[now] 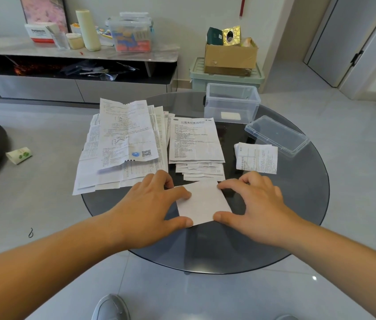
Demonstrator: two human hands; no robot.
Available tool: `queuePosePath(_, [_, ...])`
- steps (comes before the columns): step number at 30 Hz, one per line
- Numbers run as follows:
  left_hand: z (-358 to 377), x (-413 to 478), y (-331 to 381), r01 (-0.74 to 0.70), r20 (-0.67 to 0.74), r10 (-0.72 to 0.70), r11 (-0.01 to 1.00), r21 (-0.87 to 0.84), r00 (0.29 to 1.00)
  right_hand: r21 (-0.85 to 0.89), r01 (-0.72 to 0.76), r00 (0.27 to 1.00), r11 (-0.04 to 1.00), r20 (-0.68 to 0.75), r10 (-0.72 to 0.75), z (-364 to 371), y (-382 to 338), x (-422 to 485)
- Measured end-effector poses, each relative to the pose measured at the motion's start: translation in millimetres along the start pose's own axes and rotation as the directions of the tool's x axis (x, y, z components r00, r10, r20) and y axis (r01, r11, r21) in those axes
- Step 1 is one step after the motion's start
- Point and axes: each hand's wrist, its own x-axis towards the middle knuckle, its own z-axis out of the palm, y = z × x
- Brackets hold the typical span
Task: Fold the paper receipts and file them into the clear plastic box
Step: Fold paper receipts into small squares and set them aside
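A folded white receipt (203,203) lies on the round dark glass table (297,204) in front of me. My left hand (152,204) holds its left edge, thumb and forefinger on the paper. My right hand (258,204) holds its right edge, thumb at the near corner and fingertips at the far corner. Beyond lie a large pile of unfolded printed sheets (122,144) and a second stack (196,144). A small folded receipt (257,158) sits at the right. The clear plastic box (232,105) stands open at the table's far side with a small white paper inside; its lid (277,135) rests beside it.
A grey sideboard (76,51) along the wall carries a plastic container (132,32), a cream cylinder and boxes. A cardboard box (230,55) sits on a green bin (226,77) behind the table. A crumpled green-and-white wrapper (19,154) lies on the floor at left. My shoe (110,308) shows below.
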Motion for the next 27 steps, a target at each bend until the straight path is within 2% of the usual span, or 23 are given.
queuePosePath(3, [0, 2, -1, -0.001, 0.005, 0.001, 1.0, -0.016, 1.0, 0.055, -0.007, 1.0, 0.998, 0.022, 0.006, -2, -3, 0])
queuePosePath(8, [1, 5, 5, -0.014, -0.002, 0.014, 1.0, -0.015, 1.0, 0.314, -0.014, 0.999, 0.949, -0.038, 0.028, -9, -6, 1])
queuePosePath(13, [0, 7, 12, -0.019, -0.016, 0.018, 1.0, -0.022, 1.0, 0.42, -0.048, 0.996, 0.906, -0.047, 0.074, -12, -16, 8])
queuePosePath(19, [1, 8, 12, -0.005, -0.018, 0.004, 0.999, -0.047, 1.0, 0.624, -0.172, 0.98, 0.762, 0.032, 0.195, -12, -20, 11])
queuePosePath(22, [2, 7, 12, -0.003, -0.033, 0.001, 0.999, -0.053, 0.999, 0.647, -0.205, 0.976, 0.734, 0.076, 0.205, -12, -19, 11])
queuePosePath(25, [1, 6, 13, -0.007, -0.039, 0.005, 0.998, -0.069, 0.999, 0.604, -0.19, 0.981, 0.774, 0.076, 0.181, -9, -15, 10])
queuePosePath(27, [-2, 7, 14, -0.008, -0.097, -0.006, 0.989, -0.147, 0.995, 0.598, -0.169, 0.984, 0.783, 0.054, 0.17, -10, -12, 10])
